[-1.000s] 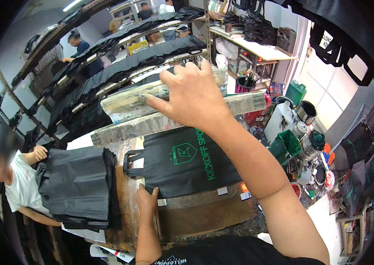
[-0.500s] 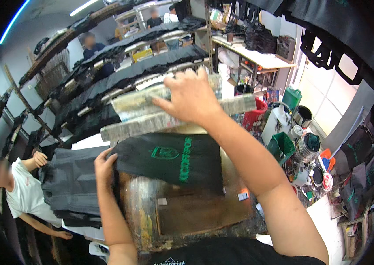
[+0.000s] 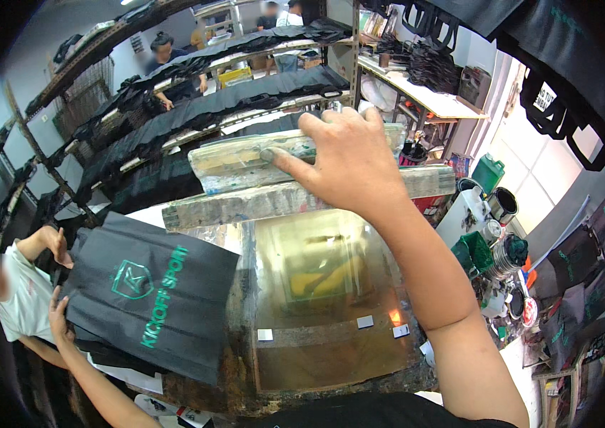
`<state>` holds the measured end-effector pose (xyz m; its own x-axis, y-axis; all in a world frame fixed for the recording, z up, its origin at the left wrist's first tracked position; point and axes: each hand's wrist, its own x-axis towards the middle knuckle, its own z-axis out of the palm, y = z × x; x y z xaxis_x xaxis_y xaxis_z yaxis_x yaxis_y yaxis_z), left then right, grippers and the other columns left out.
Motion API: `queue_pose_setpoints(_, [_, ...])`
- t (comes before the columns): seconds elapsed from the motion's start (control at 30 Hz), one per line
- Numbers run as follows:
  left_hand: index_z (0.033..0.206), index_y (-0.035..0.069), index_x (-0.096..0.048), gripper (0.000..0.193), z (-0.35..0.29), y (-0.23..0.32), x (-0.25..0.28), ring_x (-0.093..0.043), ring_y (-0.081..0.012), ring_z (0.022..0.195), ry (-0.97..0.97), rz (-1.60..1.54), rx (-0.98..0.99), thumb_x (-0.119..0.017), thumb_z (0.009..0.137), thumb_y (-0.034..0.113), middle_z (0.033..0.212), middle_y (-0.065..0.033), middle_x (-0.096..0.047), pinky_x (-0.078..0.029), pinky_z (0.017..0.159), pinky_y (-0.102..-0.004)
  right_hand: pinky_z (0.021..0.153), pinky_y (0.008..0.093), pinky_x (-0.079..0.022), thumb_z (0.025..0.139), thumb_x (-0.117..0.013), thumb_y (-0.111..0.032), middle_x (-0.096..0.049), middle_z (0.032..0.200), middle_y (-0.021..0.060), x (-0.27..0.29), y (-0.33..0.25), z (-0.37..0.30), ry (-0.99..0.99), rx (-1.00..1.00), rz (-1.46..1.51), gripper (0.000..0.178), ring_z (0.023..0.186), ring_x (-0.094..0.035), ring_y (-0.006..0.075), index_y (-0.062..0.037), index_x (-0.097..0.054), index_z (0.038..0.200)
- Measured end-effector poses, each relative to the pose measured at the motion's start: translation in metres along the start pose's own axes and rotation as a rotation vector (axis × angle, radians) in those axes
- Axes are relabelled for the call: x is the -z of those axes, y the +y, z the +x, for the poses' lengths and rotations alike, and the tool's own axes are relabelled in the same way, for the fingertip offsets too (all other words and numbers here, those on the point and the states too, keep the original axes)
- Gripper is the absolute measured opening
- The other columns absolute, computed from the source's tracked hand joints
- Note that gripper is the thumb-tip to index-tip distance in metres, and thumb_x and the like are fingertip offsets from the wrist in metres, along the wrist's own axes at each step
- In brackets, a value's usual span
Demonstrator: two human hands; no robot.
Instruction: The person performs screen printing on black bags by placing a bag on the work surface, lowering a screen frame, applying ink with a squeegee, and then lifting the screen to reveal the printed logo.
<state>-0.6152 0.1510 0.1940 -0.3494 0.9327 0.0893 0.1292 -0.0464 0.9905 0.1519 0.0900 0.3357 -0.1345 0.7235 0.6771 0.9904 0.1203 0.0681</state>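
Note:
At the left, my left hand (image 3: 59, 317) pinches the left edge of a black fabric bag (image 3: 195, 299) with a green printed shield and lettering. The bag slants over a dark stack beside the printing board. A co-worker's hand (image 3: 56, 242) is at the bag's upper left corner. My right hand (image 3: 349, 160) is closed over the paint-smeared upper bar of a raised screen-printing frame (image 3: 206, 208), thumb in front and fingers over the top. Below it lies the board with a glossy amber plate (image 3: 331, 360), bearing small white tabs. My right palm hides part of the frame.
Racks with black bags (image 3: 209, 100) rise behind the board. On the right stand paint cans (image 3: 509, 250), a green jug (image 3: 488, 173) and a green container (image 3: 472, 253). Printed bags (image 3: 573, 257) hang at the far right. A co-worker in white (image 3: 27, 299) stands left.
My left hand has carried the printed bag leftward off the board, uncovering the amber plate. The co-worker's hand now meets the bag's corner. My right hand still holds the frame up.

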Motion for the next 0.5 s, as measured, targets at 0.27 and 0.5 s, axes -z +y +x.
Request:
queue_pose_setpoints(0.27, [0.151, -0.001, -0.054, 0.064, -0.028, -0.068, 0.043, -0.055, -0.0497, 0.134, 1.008, 1.071, -0.524, -0.070, 0.103, 0.039, 0.147, -0.0308, -0.058, -0.041, 0.117, -0.0528, 0.097, 0.0517, -0.044, 0.096, -0.062, -0.063, -0.072, 0.092, 0.0178, -0.002, -0.001, 0.004, -0.027, -0.020, 0.017, 0.059, 0.099, -0.069, 0.0339, -0.0055, -0.074, 0.102])
queue_pose_setpoints(0.5, [0.103, 0.009, -0.080, 0.038, -0.326, -0.005, -0.236, -0.071, -0.0261, 0.079, -0.079, 0.543, -1.123, -0.086, 0.085, 0.042, 0.085, -0.0041, -0.075, -0.052, 0.072, -0.0400, 0.101, 0.0545, -0.044, 0.097, -0.059, -0.065, -0.075, 0.109, 0.0193, 0.000, -0.005, 0.012, -0.027, -0.042, -0.030, 0.063, 0.111, -0.067, 0.0363, -0.0060, -0.074, 0.114])
